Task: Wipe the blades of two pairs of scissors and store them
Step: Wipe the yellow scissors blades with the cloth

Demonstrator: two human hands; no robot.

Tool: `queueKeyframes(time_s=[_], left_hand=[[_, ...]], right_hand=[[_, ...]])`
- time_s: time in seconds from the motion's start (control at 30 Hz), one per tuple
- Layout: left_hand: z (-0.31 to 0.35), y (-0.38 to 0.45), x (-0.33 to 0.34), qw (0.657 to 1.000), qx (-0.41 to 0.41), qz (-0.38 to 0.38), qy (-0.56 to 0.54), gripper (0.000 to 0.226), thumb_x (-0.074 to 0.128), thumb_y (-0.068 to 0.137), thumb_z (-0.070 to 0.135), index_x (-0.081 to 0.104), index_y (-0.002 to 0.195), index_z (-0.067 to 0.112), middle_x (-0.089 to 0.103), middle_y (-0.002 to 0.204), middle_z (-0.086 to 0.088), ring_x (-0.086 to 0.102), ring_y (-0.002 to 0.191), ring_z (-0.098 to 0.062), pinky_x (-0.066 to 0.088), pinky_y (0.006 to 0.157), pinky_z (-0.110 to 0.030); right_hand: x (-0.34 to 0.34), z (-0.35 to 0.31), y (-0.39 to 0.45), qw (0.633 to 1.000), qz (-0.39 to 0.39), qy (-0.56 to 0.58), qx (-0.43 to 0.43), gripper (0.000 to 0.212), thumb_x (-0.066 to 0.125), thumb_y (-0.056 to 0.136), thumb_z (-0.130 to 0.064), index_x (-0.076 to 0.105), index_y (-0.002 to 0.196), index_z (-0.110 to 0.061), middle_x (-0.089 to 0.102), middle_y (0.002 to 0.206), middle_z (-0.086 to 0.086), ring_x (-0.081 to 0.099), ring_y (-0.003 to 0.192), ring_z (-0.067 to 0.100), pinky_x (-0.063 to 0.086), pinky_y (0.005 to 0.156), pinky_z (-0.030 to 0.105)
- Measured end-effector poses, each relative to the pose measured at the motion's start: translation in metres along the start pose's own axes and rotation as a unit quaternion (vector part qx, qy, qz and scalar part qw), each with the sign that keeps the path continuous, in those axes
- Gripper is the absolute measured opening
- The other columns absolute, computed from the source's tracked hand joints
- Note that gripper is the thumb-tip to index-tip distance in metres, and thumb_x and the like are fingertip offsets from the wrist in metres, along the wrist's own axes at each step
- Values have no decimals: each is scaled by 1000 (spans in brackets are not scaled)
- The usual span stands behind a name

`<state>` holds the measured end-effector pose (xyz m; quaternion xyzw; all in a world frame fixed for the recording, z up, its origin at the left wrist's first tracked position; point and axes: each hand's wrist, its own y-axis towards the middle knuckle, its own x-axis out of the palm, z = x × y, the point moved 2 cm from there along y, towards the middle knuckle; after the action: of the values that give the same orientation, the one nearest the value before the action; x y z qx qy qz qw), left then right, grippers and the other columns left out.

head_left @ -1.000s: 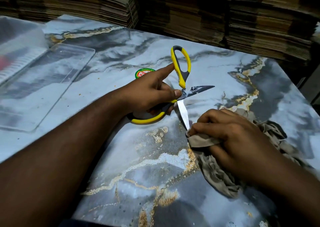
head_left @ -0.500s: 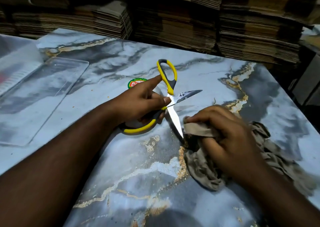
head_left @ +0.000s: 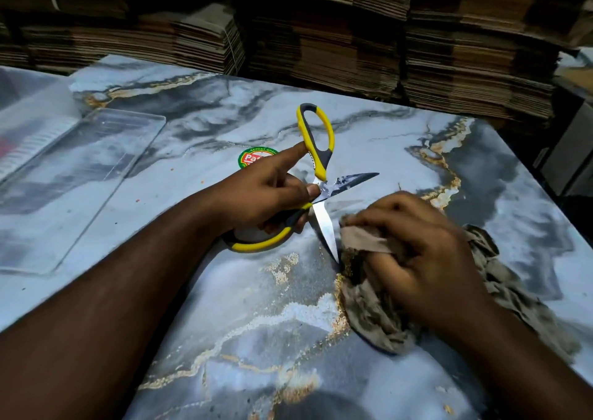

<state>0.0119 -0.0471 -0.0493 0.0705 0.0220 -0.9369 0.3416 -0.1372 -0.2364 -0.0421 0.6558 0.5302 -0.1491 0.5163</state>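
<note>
Left hand [head_left: 266, 195] gripping open scissors [head_left: 316, 176], right hand [head_left: 414, 243] clutching cloth [head_left: 378, 317] beside lower blade; wiping underway, second pair unseen, storing pending.

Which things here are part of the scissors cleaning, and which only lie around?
Part of the job:
scissors, held open by left hand
cloth, gripped by right hand

Lying about:
clear plastic tray
round sticker
stacked cardboard
</note>
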Motion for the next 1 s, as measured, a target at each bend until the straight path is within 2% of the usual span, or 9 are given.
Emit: queueKeyframes(time_s=[0.1, 0.2, 0.33, 0.43, 0.5, 0.63, 0.77, 0.9, 1.0], left_hand=[[2, -1, 0, 1000, 3, -3, 5, 69, 54, 107, 5, 22, 165, 26, 65, 75, -29, 61, 44, -12, 38, 41, -21], [-1, 0, -1, 1000, 2, -3, 2, 69, 55, 107, 7, 22, 165, 26, 66, 74, -28, 62, 46, -16, 38, 42, -22], [-2, 1, -2, 1000, -6, -7, 2, 73, 56, 107, 9, 17, 166, 26, 69, 73, -23, 64, 48, -17, 37, 42, -24], [-1, 1, 0, 1000, -7, -12, 14, 70, 56, 107, 10, 20, 165, 27, 68, 74, -25, 62, 46, -16, 38, 42, -23], [-2, 1, -1, 1000, -6, -11, 25, 68, 57, 107, 12, 22, 164, 28, 69, 72, -23, 59, 46, -16, 37, 43, -24], [-3, 2, -2, 999, -8, -13, 31, 64, 57, 107, 12, 28, 162, 29, 67, 74, -29, 54, 46, -17, 37, 44, -25], [-5, 4, -4, 998, -4, -7, 57, 58, 58, 107, 14, 33, 159, 23, 70, 76, -28, 54, 48, -22, 39, 44, -25], [-4, 4, -3, 999, -6, -6, 50, 59, 57, 107, 11, 32, 159, 22, 68, 75, -29, 56, 46, -15, 39, 43, -24], [-6, 5, -3, 998, -8, -13, 58, 59, 57, 108, 13, 31, 159, 23, 72, 72, -19, 57, 48, -19, 39, 44, -25]], right_hand=[[8, -2, 7, 997, -65, -39, -18, 27, 70, 92, -24, 79, 116, -29, 68, 109, -11, 67, 102, 16, 50, 87, 43], [4, -5, 0, 990, -113, -76, -38, 14, 72, 86, -33, 78, 98, -34, 67, 95, -17, 65, 90, 11, 43, 86, 40], [-5, -3, -7, 997, -77, -22, -22, 6, 69, 80, -26, 73, 83, -27, 65, 85, -14, 63, 84, 11, 47, 81, 41], [-6, -3, 2, 995, 21, 87, 31, 20, 77, 86, -8, 76, 98, -25, 73, 91, -11, 71, 89, 12, 55, 77, 33], [1, -7, 9, 990, 29, 120, 63, 31, 82, 89, -8, 72, 108, -30, 75, 96, -12, 73, 94, 9, 56, 79, 26], [16, -3, 11, 999, -10, -35, 2, 10, 74, 92, -24, 76, 102, -23, 67, 97, -9, 64, 93, 13, 48, 81, 28], [16, -1, 6, 995, -66, -79, -18, 17, 70, 95, -27, 77, 110, -23, 60, 92, -5, 61, 87, 20, 48, 74, 38], [8, -4, -4, 989, -100, -96, -42, 19, 65, 100, -42, 78, 104, -29, 63, 91, -12, 61, 86, 17, 49, 77, 41], [2, -5, -7, 998, -46, -38, -22, 15, 67, 98, -33, 78, 102, -24, 67, 93, -14, 63, 87, 11, 51, 79, 36]])
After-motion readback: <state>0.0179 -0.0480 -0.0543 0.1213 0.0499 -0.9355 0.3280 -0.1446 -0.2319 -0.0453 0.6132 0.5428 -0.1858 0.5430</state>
